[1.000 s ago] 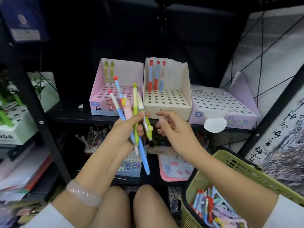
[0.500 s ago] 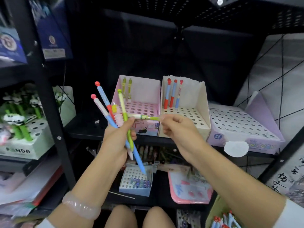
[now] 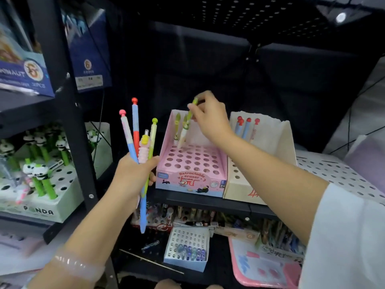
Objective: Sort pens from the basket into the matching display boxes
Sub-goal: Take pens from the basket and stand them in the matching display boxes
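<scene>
A green pen (image 3: 186, 124) is being pinched near its top by the right hand (image 3: 209, 116), with its tip lowered to the back row of holes in the pink box (image 3: 191, 170), just beside 2 matching pens (image 3: 177, 126) already standing there. A bunch of pens (image 3: 139, 142) is being gripped upright in the curled left hand (image 3: 133, 174), in front of the shelf. The pink box is being carried by a dark shelf (image 3: 210, 203), touching a cream box (image 3: 262, 161) where 3 red-capped pens (image 3: 246, 128) are standing. A perforated lilac box (image 3: 337, 174) is lying further right. Panda pens (image 3: 39, 170) are being displayed on the left rack, behind a black post (image 3: 70, 113).
</scene>
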{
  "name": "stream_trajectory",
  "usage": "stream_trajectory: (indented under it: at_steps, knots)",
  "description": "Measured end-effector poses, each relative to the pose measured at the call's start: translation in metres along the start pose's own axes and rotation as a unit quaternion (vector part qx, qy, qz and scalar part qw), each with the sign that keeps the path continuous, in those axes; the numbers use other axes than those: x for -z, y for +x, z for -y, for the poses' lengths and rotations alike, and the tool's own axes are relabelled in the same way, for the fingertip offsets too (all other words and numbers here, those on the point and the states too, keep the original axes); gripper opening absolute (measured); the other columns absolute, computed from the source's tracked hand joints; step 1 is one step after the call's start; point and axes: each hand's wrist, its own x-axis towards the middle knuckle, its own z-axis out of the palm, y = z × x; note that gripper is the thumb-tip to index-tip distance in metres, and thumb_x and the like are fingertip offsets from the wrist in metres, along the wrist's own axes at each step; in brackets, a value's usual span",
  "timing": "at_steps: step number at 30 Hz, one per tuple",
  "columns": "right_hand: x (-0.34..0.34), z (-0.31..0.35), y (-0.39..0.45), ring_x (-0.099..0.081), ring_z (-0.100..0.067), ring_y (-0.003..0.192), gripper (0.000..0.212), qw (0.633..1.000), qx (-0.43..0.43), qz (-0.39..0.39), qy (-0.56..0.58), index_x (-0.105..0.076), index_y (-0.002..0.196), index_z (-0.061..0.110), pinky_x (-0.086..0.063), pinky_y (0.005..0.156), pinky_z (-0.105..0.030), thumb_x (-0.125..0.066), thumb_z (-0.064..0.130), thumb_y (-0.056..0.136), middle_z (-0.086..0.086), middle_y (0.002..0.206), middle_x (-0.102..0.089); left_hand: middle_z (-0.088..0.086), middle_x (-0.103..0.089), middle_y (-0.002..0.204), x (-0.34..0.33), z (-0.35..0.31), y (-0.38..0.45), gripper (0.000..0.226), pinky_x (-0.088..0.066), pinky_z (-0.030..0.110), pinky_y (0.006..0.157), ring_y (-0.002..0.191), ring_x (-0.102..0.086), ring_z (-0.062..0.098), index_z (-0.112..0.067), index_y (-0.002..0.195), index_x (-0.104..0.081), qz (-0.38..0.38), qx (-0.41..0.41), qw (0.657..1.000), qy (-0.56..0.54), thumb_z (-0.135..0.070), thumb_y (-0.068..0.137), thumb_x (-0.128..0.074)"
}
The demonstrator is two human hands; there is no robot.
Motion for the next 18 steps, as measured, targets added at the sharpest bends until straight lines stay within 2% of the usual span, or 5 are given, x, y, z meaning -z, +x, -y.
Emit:
stream_trajectory:
  at_steps: [6,9,14,16,18]
  knots:
    - [-0.033,-0.012,0.013,-0.055,-0.016,0.063,0.02,0.996,-0.003,0.032,-0.087,-0.051,0.103,0.006,-0.042,0.057,-0.027,-0.054,0.023,0.094,0.0,0.069,-0.053,-0.008,-0.046,0.038,0.002,0.009,0.004,0.011,-0.04,0.019,0.037,0.034,-0.044,0.007,-0.009,0.081,-0.055,0.043,0.035,0.998,-0.014,-0.012,0.088,-0.063]
    - [-0.045,-0.019,0.007,-0.061,-0.029,0.074,0.022,0.99,-0.008,0.063,-0.122,-0.051,0.103,0.004,-0.049,0.065,-0.036,-0.054,0.024,0.093,-0.01,0.078,-0.061,-0.008,-0.046,0.038,0.005,0.009,0.005,0.01,-0.04,0.018,0.037,0.034,-0.044,0.007,-0.008,0.082,-0.056,0.049,0.036,0.998,-0.017,-0.013,0.087,-0.064]
    - [-0.052,-0.019,0.0,-0.062,-0.031,0.089,0.03,0.981,-0.003,0.074,-0.177,-0.054,0.11,0.006,-0.05,0.078,-0.04,-0.055,0.03,0.093,-0.014,0.096,-0.067,-0.009,-0.048,0.038,0.008,0.009,0.004,0.014,-0.043,0.017,0.039,0.035,-0.047,0.007,-0.011,0.079,-0.054,0.039,0.018,0.999,-0.003,-0.017,0.087,-0.064]
    - [-0.05,-0.018,-0.003,-0.062,-0.027,0.086,0.031,0.983,-0.013,0.064,-0.171,-0.052,0.114,0.008,-0.05,0.075,-0.037,-0.055,0.031,0.092,-0.009,0.093,-0.066,-0.008,-0.05,0.04,0.009,0.007,0.003,0.013,-0.044,0.016,0.04,0.037,-0.049,0.005,-0.011,0.082,-0.057,0.034,0.002,0.999,0.01,-0.02,0.087,-0.064]
    - [-0.045,-0.014,-0.01,-0.059,-0.011,0.072,0.025,0.992,-0.009,0.018,-0.126,-0.054,0.107,0.013,-0.045,0.063,-0.024,-0.054,0.033,0.093,0.003,0.079,-0.061,-0.003,-0.056,0.049,0.01,0.004,0.002,0.015,-0.045,0.016,0.042,0.04,-0.051,0.004,-0.008,0.091,-0.061,0.034,-0.015,0.999,0.017,-0.023,0.088,-0.062]
